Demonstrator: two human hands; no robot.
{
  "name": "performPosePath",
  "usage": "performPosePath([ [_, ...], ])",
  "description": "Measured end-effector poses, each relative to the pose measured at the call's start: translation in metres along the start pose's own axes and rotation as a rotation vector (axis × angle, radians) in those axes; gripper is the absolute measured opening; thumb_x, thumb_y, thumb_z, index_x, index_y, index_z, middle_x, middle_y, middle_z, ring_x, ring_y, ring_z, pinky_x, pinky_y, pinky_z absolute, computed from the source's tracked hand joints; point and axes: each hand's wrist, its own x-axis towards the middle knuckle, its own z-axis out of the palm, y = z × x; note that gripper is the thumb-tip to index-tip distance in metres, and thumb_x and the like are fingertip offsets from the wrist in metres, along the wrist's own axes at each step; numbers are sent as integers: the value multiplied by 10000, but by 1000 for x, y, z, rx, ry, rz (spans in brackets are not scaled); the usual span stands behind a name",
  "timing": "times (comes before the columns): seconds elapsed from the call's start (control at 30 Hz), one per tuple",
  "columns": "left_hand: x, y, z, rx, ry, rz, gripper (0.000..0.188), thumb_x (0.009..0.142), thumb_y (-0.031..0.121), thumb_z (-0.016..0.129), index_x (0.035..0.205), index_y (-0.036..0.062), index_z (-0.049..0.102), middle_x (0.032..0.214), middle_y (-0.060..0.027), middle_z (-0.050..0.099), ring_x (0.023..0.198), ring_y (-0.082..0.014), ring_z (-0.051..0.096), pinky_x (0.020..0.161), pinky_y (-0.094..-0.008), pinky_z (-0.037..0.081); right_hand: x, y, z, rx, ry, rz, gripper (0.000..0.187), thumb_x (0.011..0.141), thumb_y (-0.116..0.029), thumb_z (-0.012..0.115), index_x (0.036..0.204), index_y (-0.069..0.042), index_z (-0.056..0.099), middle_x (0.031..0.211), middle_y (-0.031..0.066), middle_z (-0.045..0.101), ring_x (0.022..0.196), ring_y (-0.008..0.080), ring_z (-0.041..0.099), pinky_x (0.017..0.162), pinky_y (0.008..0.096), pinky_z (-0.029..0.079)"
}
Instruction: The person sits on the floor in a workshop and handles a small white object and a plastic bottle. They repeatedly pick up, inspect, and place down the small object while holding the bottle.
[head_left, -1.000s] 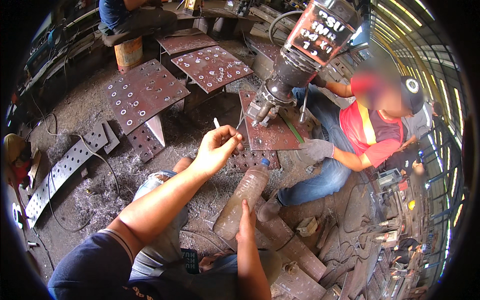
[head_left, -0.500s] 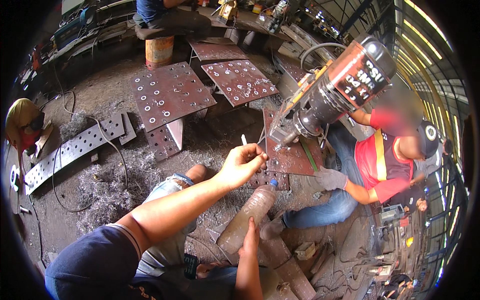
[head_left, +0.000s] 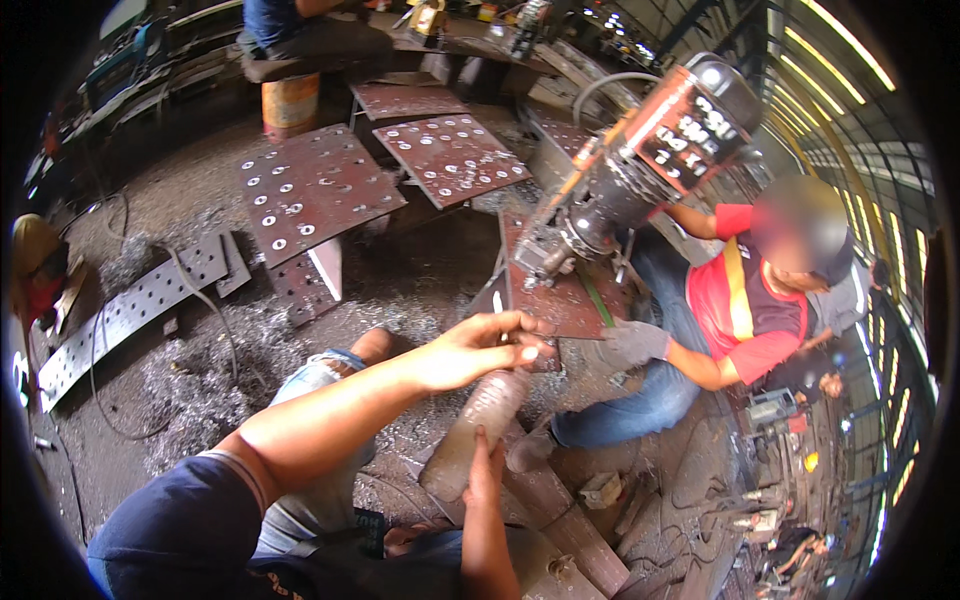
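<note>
Below the rusty drilled steel plate (head_left: 560,290), the right hand (head_left: 483,470) grips a cloudy plastic bottle (head_left: 475,435). The left hand (head_left: 470,350) hovers over its top, fingers loosely curled, holding nothing I can make out.

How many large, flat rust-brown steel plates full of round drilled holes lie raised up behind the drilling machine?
2: one rust-brown perforated steel plate lies left of centre, the second plate just right of it, nearer the seated person. More plates farther back may be hidden.

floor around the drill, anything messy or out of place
Yes: curly metal shavings lie strewn over the floor left of the person's knee, with a cable trailing through them. The perforated steel plates lie at mixed angles, some propped, not stacked.
</note>
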Motion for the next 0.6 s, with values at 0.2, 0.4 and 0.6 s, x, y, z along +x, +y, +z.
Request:
performPosePath([
  [0.2,-28,43,87,-326,-717,-54,1227,835,706,715,1671,93,59,1693,-174,254,1495,-364,355,1174,-552,304,14,-5,-17,-371,5,-108,861,958,-441,714,1563,5,291,1544,203,399,1379,315,435,1143,415,352],
  [0.4,-67,90,156,-580,-935,28,1259,783,867,607,1671,203,10,1727,-163,100,1508,-457,299,1111,-740,335,-24,-35,24,-185,-57,-134,643,974,-375,715,1435,18,500,1362,173,601,1216,272,586,1046,404,441],
  [0.6,-67,127,187,-752,-1086,111,1349,803,887,550,1637,24,-64,1720,-210,39,1598,-314,67,1282,-563,96,-24,-25,12,-218,-2,-173,582,950,-346,749,1354,28,561,1310,174,645,1184,259,613,1016,381,464],
])
